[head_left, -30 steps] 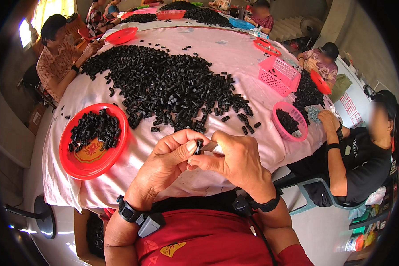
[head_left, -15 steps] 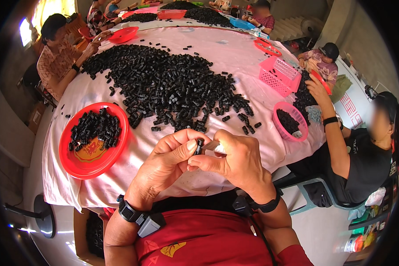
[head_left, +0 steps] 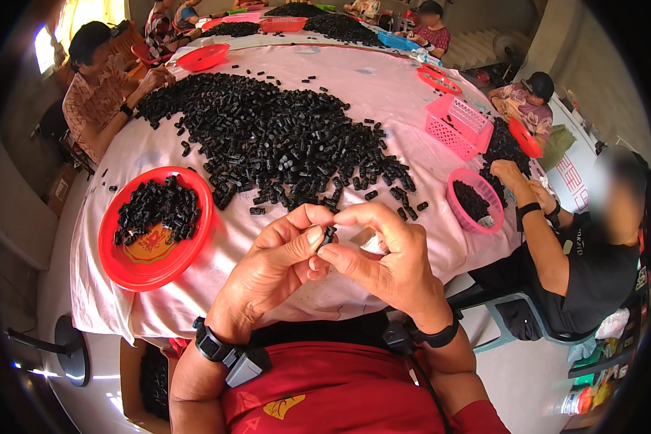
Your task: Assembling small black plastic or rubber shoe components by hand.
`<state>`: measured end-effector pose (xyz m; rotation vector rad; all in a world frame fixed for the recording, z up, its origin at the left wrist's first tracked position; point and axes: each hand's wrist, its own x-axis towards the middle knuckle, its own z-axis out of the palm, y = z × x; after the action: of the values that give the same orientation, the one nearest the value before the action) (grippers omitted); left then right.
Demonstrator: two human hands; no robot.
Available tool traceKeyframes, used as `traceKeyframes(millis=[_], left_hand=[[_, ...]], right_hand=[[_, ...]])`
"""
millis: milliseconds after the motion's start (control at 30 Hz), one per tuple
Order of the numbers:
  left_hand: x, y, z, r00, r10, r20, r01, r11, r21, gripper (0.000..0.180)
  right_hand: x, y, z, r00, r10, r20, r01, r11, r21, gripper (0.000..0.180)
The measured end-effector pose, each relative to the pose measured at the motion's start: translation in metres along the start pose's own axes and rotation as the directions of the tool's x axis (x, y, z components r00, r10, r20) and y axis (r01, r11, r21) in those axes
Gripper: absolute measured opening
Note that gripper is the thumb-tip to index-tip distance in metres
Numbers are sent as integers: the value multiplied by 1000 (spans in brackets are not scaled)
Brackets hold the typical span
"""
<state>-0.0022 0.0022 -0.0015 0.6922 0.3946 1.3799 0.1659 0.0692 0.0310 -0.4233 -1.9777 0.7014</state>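
My left hand (head_left: 276, 267) and my right hand (head_left: 383, 262) meet above the near edge of the table, fingertips together. Between them they pinch one small black plastic piece (head_left: 328, 236); the left thumb and the right fingers both touch it. A large heap of the same black pieces (head_left: 275, 137) covers the middle of the table, which has a pink cloth (head_left: 383, 87). To my left on the cloth sits a red round plate (head_left: 134, 271) holding several black pieces.
A pink round bowl (head_left: 461, 213) with black pieces and a pink square basket (head_left: 459, 124) stand at the right. A seated person at the right (head_left: 593, 253) reaches toward the bowl. Another person (head_left: 98, 90) works at the far left. More red plates and people sit farther back.
My hands have stayed together on the small black piece, with only slight finger shifts. The person at the right has moved a hand near the pink bowl.
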Motion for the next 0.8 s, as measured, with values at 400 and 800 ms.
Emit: traceKeyframes(millis=[400,800], left_hand=[[2,-5,2,998,-63,3,63,992,-109,21],[0,32,-14,966,215,-144,-232,967,-109,21]], right_hand=[[1,3,-9,950,196,242,-211,977,38,8],[0,8,-10,976,213,47,-218,956,196,18]])
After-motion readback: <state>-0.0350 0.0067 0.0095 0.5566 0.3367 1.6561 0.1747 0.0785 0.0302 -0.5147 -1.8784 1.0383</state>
